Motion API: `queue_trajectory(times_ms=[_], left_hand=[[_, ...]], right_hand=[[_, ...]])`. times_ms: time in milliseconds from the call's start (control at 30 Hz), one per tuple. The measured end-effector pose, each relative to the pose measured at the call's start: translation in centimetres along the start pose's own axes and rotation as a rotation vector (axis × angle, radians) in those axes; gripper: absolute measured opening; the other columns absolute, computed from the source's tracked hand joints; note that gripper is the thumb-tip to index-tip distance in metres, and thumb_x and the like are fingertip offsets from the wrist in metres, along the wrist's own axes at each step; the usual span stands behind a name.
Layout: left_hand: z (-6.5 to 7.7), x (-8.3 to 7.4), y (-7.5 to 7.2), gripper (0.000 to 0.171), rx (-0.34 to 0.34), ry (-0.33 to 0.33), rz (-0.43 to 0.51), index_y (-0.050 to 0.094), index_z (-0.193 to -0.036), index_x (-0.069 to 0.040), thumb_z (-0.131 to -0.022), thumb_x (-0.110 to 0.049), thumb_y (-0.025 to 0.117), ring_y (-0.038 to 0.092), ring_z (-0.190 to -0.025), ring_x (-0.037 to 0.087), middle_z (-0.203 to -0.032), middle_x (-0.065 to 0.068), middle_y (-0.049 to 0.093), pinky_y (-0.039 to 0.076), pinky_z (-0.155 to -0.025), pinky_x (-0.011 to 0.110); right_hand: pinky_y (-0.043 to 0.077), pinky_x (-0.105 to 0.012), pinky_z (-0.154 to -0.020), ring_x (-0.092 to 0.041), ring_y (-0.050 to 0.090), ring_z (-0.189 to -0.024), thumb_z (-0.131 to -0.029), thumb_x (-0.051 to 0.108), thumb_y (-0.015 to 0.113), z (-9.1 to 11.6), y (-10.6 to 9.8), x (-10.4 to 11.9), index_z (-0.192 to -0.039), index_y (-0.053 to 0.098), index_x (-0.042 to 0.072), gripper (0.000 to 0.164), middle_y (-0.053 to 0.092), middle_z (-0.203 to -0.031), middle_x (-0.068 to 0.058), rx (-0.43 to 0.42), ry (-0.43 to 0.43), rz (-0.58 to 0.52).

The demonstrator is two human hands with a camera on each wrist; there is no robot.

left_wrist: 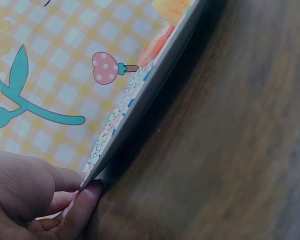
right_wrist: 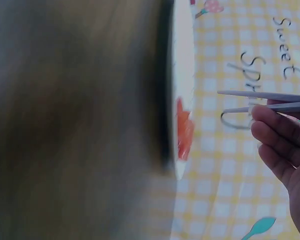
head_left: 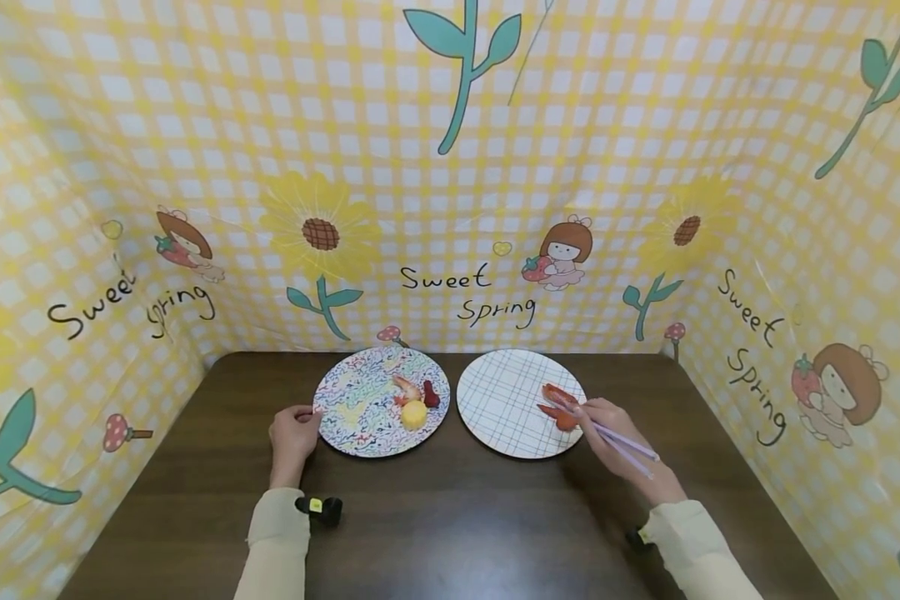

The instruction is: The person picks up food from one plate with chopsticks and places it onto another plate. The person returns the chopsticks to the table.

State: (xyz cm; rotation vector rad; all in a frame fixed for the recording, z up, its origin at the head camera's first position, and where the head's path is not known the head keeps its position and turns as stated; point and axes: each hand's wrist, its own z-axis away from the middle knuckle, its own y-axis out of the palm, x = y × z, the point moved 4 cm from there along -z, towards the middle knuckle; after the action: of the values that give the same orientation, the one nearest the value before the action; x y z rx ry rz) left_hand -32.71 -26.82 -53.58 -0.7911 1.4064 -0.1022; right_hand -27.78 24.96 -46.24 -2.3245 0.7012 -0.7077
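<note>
At the rim of the plate with colourful squiggles (head_left: 345, 392), my left hand (head_left: 294, 435) pinches the edge between thumb and fingers. In the left wrist view, that edge (left_wrist: 125, 122) is tilted up a little off the table. On this plate lie a shrimp (head_left: 405, 388), a dark red piece (head_left: 431, 395) and a yellow round piece (head_left: 414, 414). My right hand (head_left: 607, 433) holds pale purple chopsticks (head_left: 630, 446) over the right side of the white grid-patterned plate (head_left: 498, 404). Red-orange food pieces (head_left: 565, 420) lie there. The chopstick tips (right_wrist: 221, 92) are slightly apart, with nothing between them.
Both plates stand side by side at the back of the dark wooden table (head_left: 420, 517). A yellow checked cloth (head_left: 450, 192) with printed flowers and lettering hangs behind and at both sides. Each wrist wears a small black camera (head_left: 328, 511).
</note>
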Motion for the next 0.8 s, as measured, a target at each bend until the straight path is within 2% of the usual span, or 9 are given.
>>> queue_trajectory(times_ms=[100,233,400,533,667,733,767,800], left_hand=[[-0.1,0.1,-0.1,0.032,0.002,0.0,-0.002,0.07,-0.115,0.007,-0.099,-0.02,0.064,0.065,-0.097,0.037,-0.107,0.026,0.071,0.048,-0.074,0.036],[-0.2,0.3,-0.1,0.032,-0.002,-0.004,-0.003,0.07,-0.115,0.007,-0.099,-0.02,0.064,0.064,-0.099,0.038,-0.107,0.026,0.071,0.048,-0.076,0.039],[-0.1,0.6,0.1,0.033,0.002,-0.012,-0.001,0.069,-0.116,0.007,-0.099,-0.02,0.063,0.062,-0.101,0.039,-0.109,0.027,0.07,0.049,-0.081,0.046],[0.0,0.6,0.0,0.033,-0.003,-0.002,-0.002,0.069,-0.116,0.008,-0.099,-0.019,0.063,0.063,-0.101,0.04,-0.109,0.028,0.07,0.049,-0.081,0.046],[-0.1,0.4,0.0,0.032,-0.005,0.006,-0.008,0.07,-0.115,0.007,-0.099,-0.02,0.063,0.064,-0.1,0.038,-0.107,0.026,0.071,0.049,-0.077,0.04],[-0.1,0.4,0.1,0.032,-0.007,0.007,-0.007,0.07,-0.115,0.007,-0.099,-0.02,0.063,0.064,-0.1,0.038,-0.107,0.026,0.072,0.048,-0.076,0.039],[-0.1,0.3,0.1,0.032,-0.009,0.008,-0.007,0.07,-0.115,0.007,-0.099,-0.02,0.063,0.064,-0.1,0.038,-0.107,0.026,0.072,0.048,-0.075,0.038],[-0.1,0.3,0.1,0.032,-0.01,0.008,-0.008,0.07,-0.115,0.007,-0.098,-0.02,0.063,0.064,-0.099,0.038,-0.107,0.026,0.072,0.048,-0.075,0.038]], right_hand=[[0.05,-0.024,-0.067,-0.012,0.06,-0.075,-0.091,-0.005,0.065,0.9,-0.5,-0.8,-0.078,0.07,0.008,0.019,0.068,-0.079,-0.003,-0.026,-0.016,0.011],[0.049,-0.02,-0.07,-0.011,0.062,-0.077,-0.091,-0.003,0.066,1.8,-0.4,-1.6,-0.085,0.074,0.007,0.014,0.07,-0.082,-0.005,-0.014,-0.009,0.02],[0.05,-0.021,-0.07,-0.012,0.063,-0.077,-0.09,-0.002,0.069,2.1,-0.4,-2.1,-0.091,0.077,0.003,0.01,0.071,-0.083,-0.005,-0.011,0.02,0.031],[0.053,-0.031,-0.072,-0.014,0.063,-0.08,-0.093,0.003,0.069,1.7,-0.2,-2.0,-0.092,0.077,0.001,0.008,0.07,-0.084,-0.002,0.044,0.094,0.055],[0.053,-0.036,-0.075,-0.013,0.06,-0.078,-0.095,0.007,0.069,1.1,0.1,-2.0,-0.091,0.077,0.003,0.01,0.067,-0.081,0.001,0.132,0.16,0.097],[0.05,-0.026,-0.075,-0.006,0.054,-0.074,-0.097,0.007,0.066,0.7,0.2,-2.2,-0.09,0.077,0.004,0.013,0.063,-0.077,0.004,0.17,0.189,0.059],[0.049,-0.021,-0.076,-0.003,0.051,-0.071,-0.098,0.005,0.064,0.5,0.4,-2.2,-0.091,0.077,0.001,0.015,0.061,-0.074,0.004,0.191,0.222,-0.02],[0.048,-0.017,-0.075,0.0,0.05,-0.069,-0.1,0.004,0.061,0.3,0.6,-2.4,-0.092,0.074,-0.004,0.018,0.06,-0.072,0.005,0.223,0.298,-0.175]])
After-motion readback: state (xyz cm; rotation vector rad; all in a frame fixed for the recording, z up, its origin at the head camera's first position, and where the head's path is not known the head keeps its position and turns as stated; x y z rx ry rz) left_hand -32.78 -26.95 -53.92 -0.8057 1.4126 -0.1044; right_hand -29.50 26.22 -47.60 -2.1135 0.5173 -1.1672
